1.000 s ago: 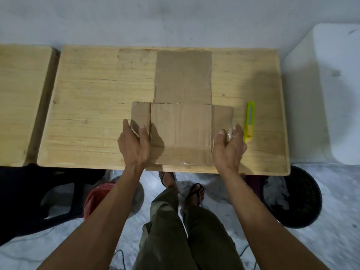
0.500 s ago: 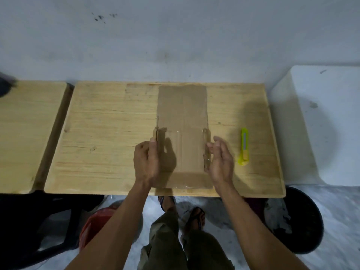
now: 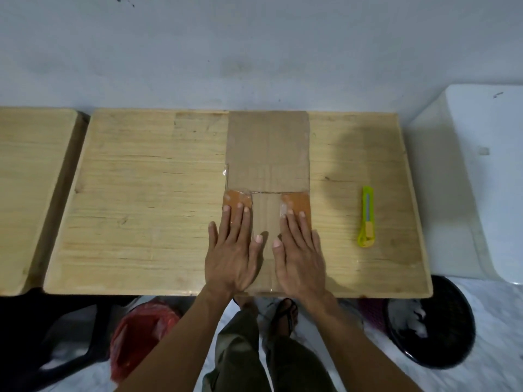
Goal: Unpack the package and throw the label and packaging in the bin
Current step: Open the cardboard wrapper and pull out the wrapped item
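— What was nearest to you at that moment?

— Below the table edge I saw my own legs and one sandal on the pale floor. A red plastic bag [image 3: 141,332] lay on the floor to my left, and a black round bin [image 3: 433,323] stood to my right, partly under the corner of the table.

— And your hands?

— Both were flat on the cardboard. My left hand [image 3: 230,250] lay with straight fingers spread, palm down, pressing on the left folded flap [image 3: 237,200]. My right hand [image 3: 300,250] did the same on the right folded flap [image 3: 295,202]. I gripped nothing; I only pressed. The fingertips reached onto the orange-brown faces of the flaps, where some clear tape was shining.

— Where was the package itself?

— The flattened cardboard box [image 3: 267,154] lay in the middle of the wooden table [image 3: 141,207]. Its near end touched the front edge of the table, under my wrists, and its far end reached almost to the back edge by the wall. A narrow strip of plain cardboard showed between my two thumbs.

— Was there room around it?

— Yes. To the left there was a wide bare part of the table. To the right there was less, because a yellow-green utility knife [image 3: 367,217] lay there, apart from the cardboard, pointing away from me.

— And further?

— A second wooden table [image 3: 31,193] stood on the left, a narrow gap between them. A white block [image 3: 481,179] stood on the right, and the grey wall [image 3: 254,52] was behind.
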A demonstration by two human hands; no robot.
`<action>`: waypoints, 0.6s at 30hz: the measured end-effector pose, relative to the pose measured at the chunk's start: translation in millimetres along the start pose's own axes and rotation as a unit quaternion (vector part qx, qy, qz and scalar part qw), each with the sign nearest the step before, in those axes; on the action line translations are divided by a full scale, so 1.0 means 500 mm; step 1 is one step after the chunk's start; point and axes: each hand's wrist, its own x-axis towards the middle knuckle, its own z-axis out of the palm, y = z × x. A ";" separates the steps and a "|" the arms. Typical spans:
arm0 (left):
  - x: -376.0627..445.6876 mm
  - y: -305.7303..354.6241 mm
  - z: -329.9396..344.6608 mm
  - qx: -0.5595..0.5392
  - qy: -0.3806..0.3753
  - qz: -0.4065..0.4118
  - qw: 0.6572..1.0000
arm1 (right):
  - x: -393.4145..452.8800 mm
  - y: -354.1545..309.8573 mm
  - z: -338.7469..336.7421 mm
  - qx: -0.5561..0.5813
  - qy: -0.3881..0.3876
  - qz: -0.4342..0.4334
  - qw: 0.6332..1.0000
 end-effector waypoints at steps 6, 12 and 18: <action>-0.002 -0.002 0.010 0.070 0.003 0.006 0.998 | -0.004 0.003 0.007 -0.079 -0.012 -0.016 0.997; 0.004 -0.003 0.021 0.090 -0.014 -0.012 0.996 | -0.003 0.001 0.021 -0.122 0.008 -0.015 0.992; 0.008 -0.006 0.022 0.083 -0.015 -0.014 0.996 | -0.001 0.009 0.024 -0.138 -0.008 -0.026 0.990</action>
